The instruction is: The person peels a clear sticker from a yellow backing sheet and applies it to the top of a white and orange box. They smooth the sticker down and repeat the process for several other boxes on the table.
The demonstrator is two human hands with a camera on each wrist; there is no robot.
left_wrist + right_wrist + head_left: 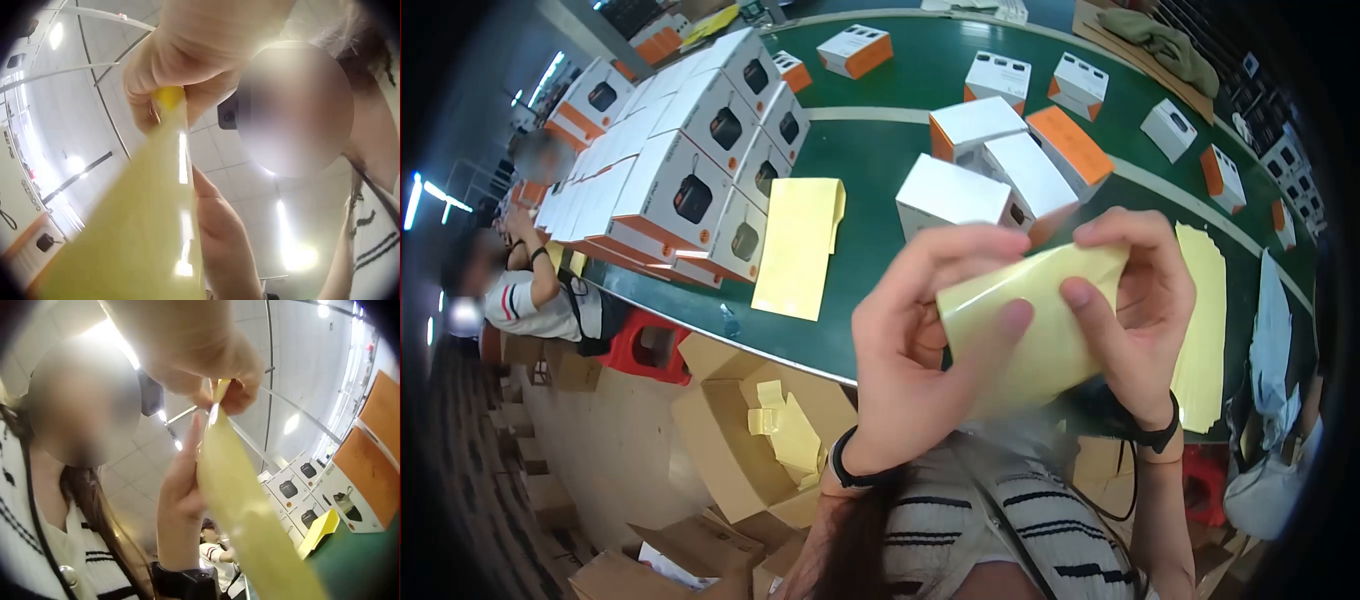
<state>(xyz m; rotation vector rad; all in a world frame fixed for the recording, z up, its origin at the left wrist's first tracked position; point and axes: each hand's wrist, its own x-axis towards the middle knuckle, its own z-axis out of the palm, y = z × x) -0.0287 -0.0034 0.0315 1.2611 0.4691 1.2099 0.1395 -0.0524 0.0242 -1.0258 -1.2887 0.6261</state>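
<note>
Both hands are on the same thing here: the left hand (905, 340) has its thumb flat across the near face with its fingers curled around behind, and the right hand (1145, 310) pinches the far-right edge between thumb and bent fingers. Neither one has much of a gap, they're closed down about as far as the thin stuff lets them. What they've got is a glossy yellow sheet (1050, 335), held up off the green table (865, 165), right in front of the person's chest.

My read: this is the folding or creasing step, though I honestly can't tell if it's a fold or two layers being worked apart. Next move probably calls for a steady left grip while the right fingertips run along that edge, nice and even so it doesn't kink.

Going clock-face from the held sheet: loose boxes (950, 195) at twelve, a yellow pile (1200, 310) at three, an open carton (725, 455) at eight, another yellow piece (793, 250) between nine and ten, box stack (685, 150) at ten.
</note>
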